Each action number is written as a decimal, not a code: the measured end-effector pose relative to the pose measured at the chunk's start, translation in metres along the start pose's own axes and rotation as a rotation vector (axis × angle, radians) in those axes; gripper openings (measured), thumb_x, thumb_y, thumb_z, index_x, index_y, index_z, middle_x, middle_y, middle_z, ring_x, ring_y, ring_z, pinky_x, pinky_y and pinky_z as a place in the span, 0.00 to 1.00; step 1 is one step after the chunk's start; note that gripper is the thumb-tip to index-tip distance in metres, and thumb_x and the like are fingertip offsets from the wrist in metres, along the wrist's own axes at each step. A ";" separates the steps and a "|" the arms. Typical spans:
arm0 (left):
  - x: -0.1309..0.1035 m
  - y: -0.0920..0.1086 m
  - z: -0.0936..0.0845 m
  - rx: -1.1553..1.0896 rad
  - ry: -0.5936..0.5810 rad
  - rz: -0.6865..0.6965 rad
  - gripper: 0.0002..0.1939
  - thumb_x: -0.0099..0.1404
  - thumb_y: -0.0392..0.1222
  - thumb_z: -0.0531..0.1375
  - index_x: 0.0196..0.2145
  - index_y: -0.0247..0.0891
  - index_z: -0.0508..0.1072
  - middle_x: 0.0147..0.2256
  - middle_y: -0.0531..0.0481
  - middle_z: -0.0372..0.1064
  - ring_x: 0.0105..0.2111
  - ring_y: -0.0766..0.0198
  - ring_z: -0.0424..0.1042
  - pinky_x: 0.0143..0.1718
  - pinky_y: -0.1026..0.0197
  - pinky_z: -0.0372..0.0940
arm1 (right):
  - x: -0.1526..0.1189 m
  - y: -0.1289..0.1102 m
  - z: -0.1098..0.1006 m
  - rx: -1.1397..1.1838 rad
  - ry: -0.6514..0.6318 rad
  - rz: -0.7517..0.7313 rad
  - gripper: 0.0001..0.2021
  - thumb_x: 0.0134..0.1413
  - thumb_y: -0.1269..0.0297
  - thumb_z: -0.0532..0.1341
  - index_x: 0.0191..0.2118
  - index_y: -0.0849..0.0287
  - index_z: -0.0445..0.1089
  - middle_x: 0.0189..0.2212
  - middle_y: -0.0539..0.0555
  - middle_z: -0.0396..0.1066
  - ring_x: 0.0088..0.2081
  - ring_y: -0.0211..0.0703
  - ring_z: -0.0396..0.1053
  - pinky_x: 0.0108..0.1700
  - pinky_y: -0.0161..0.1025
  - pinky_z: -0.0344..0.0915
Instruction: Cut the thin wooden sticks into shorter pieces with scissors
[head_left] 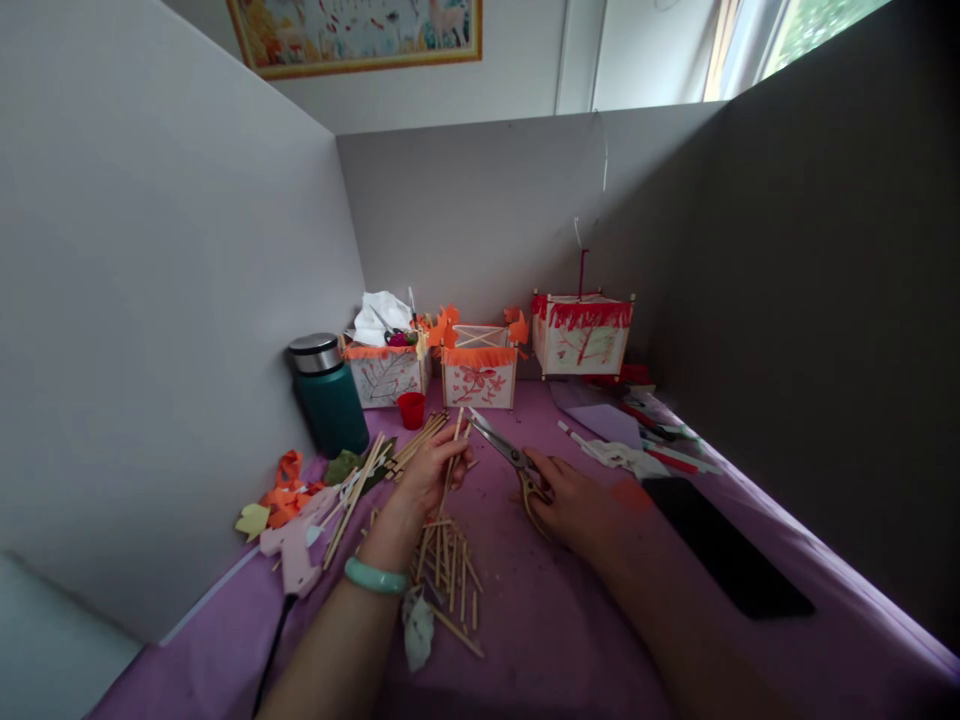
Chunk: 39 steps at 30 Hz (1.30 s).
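My left hand, with a pale green bangle at the wrist, is closed on a thin wooden stick that points up and away from me. In my right hand is a pair of scissors, my fingers through the gold handles. The scissor blades reach toward the upper end of the stick; whether they touch it I cannot tell. Below my left hand lies a loose heap of short wooden sticks, partly covered by my forearm. Longer sticks lie just beyond that hand.
At left are a green bottle, a pink glue gun with a cord, and orange paper scraps. Decorated paper lanterns stand at the back; a red-fringed one hangs. A small red cup and a black phone lie around. Grey panels enclose the table.
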<state>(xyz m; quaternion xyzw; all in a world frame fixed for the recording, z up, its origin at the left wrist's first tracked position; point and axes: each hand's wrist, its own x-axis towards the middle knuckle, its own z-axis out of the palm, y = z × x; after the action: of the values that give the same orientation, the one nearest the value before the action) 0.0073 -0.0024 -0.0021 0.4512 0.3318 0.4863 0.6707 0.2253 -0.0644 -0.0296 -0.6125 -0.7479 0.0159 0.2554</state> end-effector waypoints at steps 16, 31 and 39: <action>-0.001 0.000 -0.002 -0.033 -0.023 -0.024 0.25 0.48 0.43 0.71 0.43 0.36 0.69 0.20 0.59 0.66 0.12 0.74 0.55 0.13 0.70 0.42 | -0.001 0.000 -0.001 -0.006 0.038 -0.034 0.26 0.59 0.59 0.57 0.63 0.58 0.66 0.49 0.59 0.76 0.44 0.49 0.75 0.45 0.39 0.68; 0.001 0.002 -0.006 -0.064 -0.022 -0.109 0.21 0.50 0.39 0.69 0.39 0.36 0.67 0.21 0.58 0.65 0.12 0.77 0.50 0.13 0.72 0.39 | 0.000 0.004 0.000 -0.060 -0.022 -0.021 0.25 0.61 0.61 0.56 0.63 0.57 0.67 0.51 0.58 0.77 0.45 0.49 0.76 0.44 0.38 0.68; 0.004 0.003 -0.009 -0.068 -0.041 -0.180 0.16 0.55 0.36 0.67 0.39 0.37 0.67 0.22 0.57 0.64 0.12 0.77 0.50 0.12 0.74 0.37 | 0.001 0.005 -0.006 -0.076 -0.092 -0.049 0.24 0.62 0.63 0.55 0.63 0.57 0.67 0.50 0.57 0.77 0.45 0.49 0.77 0.43 0.38 0.68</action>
<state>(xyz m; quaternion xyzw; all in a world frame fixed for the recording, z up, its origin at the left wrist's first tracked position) -0.0006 0.0044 -0.0028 0.4063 0.3405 0.4258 0.7333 0.2317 -0.0639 -0.0260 -0.6018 -0.7738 0.0095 0.1975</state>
